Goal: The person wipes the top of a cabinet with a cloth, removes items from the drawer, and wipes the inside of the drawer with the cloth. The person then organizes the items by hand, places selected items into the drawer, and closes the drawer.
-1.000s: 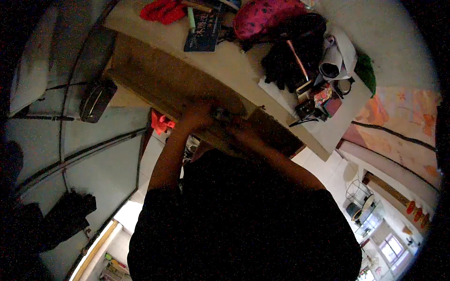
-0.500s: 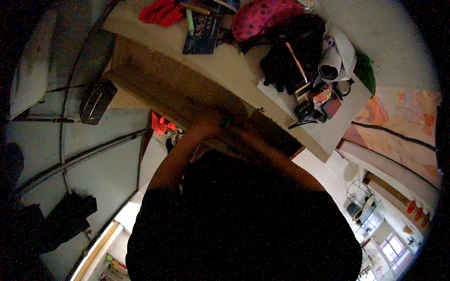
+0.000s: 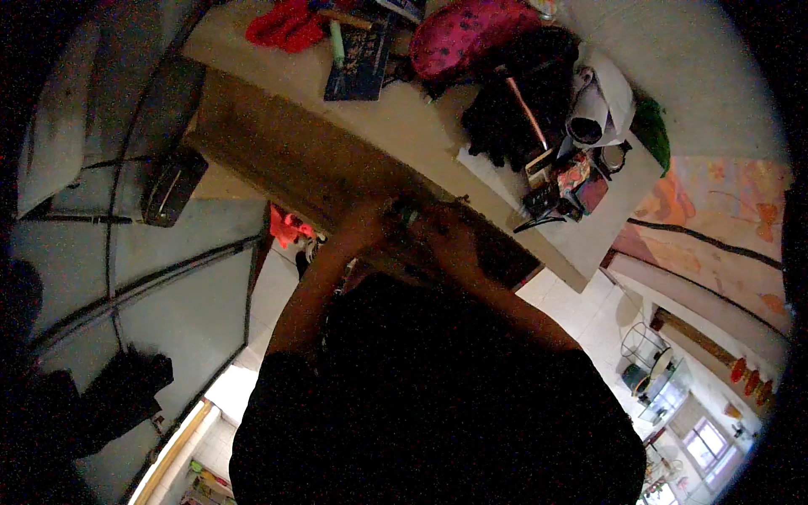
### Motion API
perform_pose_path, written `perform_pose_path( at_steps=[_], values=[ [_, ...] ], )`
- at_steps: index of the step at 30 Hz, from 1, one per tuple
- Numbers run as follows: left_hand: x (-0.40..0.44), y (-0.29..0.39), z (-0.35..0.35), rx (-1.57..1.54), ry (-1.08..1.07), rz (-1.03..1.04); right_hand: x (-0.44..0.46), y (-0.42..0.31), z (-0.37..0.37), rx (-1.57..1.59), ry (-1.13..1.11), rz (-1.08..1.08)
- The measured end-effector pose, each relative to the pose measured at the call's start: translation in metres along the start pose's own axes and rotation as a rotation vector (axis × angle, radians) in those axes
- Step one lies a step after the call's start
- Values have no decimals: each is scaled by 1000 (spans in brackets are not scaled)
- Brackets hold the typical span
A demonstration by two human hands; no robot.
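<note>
Both my hands are close together in deep shadow, at a brown drawer-like space (image 3: 278,139) along the near edge of the table. My left hand (image 3: 370,220) reaches in from the left, and its fingers are too dark to make out. Beside it, my right hand (image 3: 450,240) has its fingers bent in toward the left hand. A small pale-and-dark object (image 3: 411,216) shows between the two hands at the right fingertips; its kind is not clear.
On the tabletop (image 3: 396,143) lie a dark book (image 3: 358,71), a red cloth (image 3: 286,25), a pink spotted bag (image 3: 471,34), a black cloth bundle (image 3: 505,122), a white roll (image 3: 589,122) and small items. A black case (image 3: 175,185) sits at left.
My right hand has moved slightly up and left, and its fingers show more clearly. The small pale object between the hands is now more visible. The view has shifted a little.
</note>
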State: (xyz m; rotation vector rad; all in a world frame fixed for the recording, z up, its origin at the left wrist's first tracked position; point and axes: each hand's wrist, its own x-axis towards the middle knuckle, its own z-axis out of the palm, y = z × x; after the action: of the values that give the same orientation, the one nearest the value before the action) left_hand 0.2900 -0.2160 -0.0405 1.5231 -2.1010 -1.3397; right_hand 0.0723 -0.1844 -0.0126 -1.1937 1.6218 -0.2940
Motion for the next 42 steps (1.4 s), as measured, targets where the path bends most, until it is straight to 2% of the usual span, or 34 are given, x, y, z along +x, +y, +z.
perform_pose_path(
  at_steps=[2,6,8,9,11,12,14,15,18,20,21,22,24,28,33,37,39,42],
  values=[
    [1,-8,0,44,114,-75,-7,5,1,78,164,-216],
    [1,0,-12,65,117,-56,-44,-13,-35,151,82,-339],
    [4,-5,-2,201,100,-90,-73,-46,-73,118,85,-730],
    [5,-8,4,242,95,-92,-86,-63,-95,101,106,-728],
    [5,-17,14,286,40,-76,-106,-82,-133,47,424,-1100],
    [5,-24,21,285,-2,-89,-101,-64,-149,91,731,-967],
    [7,-36,32,314,-56,-89,-96,-64,-197,252,1021,-746],
    [10,-43,37,330,-76,-83,-99,-81,-226,366,1006,-672],
    [17,-60,46,400,-86,-58,-101,-64,-285,416,1055,-676],
    [22,-70,49,449,-84,-52,-101,-51,-309,-12,1093,-533],
    [24,-76,52,475,-88,-54,-93,-43,-316,-19,1106,-530],
    [25,-84,53,504,-91,-56,-85,-45,-319,3,1118,-591],
    [27,-100,57,552,-95,-57,-91,-62,-310,283,1125,-384],
    [27,-105,55,602,-53,-22,-78,-52,-315,280,1085,-394],
    [29,-78,48,635,74,146,-70,-56,-310,198,1139,-338],
    [29,-93,52,651,8,70,-57,-48,-315,77,1197,-323],
    [29,-95,53,659,-46,19,-47,-43,-319,138,1176,-174],
    [26,-96,54,671,-96,-22,-45,-44,-315,48,1176,-240]
  ],
)
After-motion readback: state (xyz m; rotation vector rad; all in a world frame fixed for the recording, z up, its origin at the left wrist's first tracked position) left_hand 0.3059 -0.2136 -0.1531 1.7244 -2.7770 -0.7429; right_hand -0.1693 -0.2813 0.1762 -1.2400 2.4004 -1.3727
